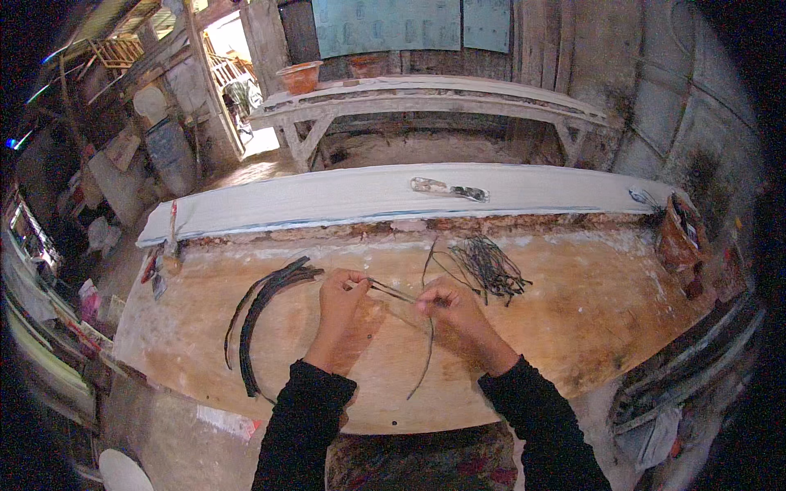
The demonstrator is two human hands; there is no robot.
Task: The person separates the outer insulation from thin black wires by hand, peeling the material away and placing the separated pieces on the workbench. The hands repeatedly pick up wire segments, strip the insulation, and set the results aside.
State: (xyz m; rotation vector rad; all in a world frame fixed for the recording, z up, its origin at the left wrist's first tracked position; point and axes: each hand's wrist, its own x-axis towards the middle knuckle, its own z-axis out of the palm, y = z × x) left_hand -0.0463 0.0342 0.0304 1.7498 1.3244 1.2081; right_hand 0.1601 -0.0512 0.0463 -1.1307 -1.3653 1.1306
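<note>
Near the middle of the wooden tabletop (573, 327), my left hand (337, 307) and my right hand (460, 313) face each other with pinched fingers. A thin dark strip (395, 292) stretches between them, doubled near the left fingertips. One loose end trails below my right hand toward the table's front edge. Left of my hands lies a curved bundle of long black strips (248, 344). Beyond my right hand sits a loose pile of thin dark looped strips (491, 268). What the strips are made of cannot be told.
A white-coated plank (327, 198) runs along the table's far side, carrying a flat-bladed tool (449, 190). A brush-like tool (172, 237) stands at the left. An orange-brown pot (681, 233) is at the right end. Behind stands a long bench (458, 105) with a clay pot (300, 78).
</note>
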